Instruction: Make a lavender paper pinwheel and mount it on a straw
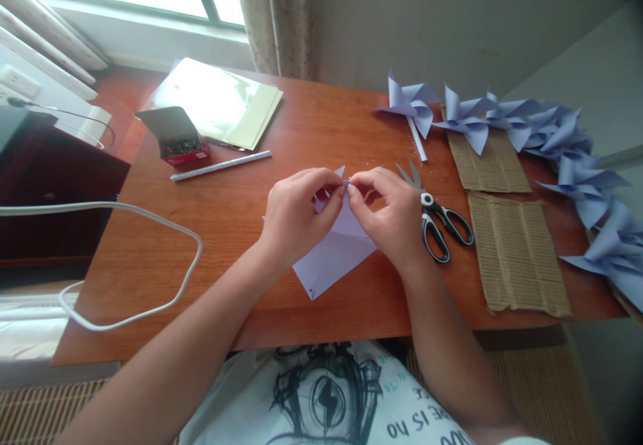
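Note:
A pale lilac sheet of paper (334,261) with pointed corners lies on the table under both hands. My left hand (304,204) pinches a small bit of the paper near its far side between thumb and forefinger. Right beside it, my right hand (386,207) pinches the same spot, the fingertips of both hands nearly touching. One near corner of the sheet has a small dark hole in it. Scissors (436,214) with black and white handles lie partly open just right of my right hand. The exact shape of the pinched part is hidden by the fingers.
Several finished paper pinwheels (467,116) line the right side of the wooden table (226,264), near two cardboard pieces (520,254). At the left are a red box (183,150) of small metal pieces, a paper stick (221,165), a stack of sheets (216,103) and a white cable (195,257).

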A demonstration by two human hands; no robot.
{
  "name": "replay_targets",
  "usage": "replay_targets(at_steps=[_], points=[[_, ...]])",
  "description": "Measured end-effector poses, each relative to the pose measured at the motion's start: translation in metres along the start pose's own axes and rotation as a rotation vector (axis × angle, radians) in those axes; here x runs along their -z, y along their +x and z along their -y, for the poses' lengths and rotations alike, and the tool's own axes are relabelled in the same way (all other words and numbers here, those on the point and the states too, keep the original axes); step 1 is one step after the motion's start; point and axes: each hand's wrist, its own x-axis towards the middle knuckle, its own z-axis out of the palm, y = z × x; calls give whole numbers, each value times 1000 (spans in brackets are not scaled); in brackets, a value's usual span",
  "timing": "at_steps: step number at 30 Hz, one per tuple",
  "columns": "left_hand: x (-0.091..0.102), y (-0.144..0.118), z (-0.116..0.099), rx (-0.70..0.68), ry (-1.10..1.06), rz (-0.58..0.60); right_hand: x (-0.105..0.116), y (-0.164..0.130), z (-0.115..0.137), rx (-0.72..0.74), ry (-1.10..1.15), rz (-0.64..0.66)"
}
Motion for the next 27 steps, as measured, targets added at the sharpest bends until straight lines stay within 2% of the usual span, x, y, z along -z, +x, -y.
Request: replay_targets(at_steps=[27], points=[[1, -2, 1, -106, 183, 34, 0, -2, -2, 99, -129, -13]])
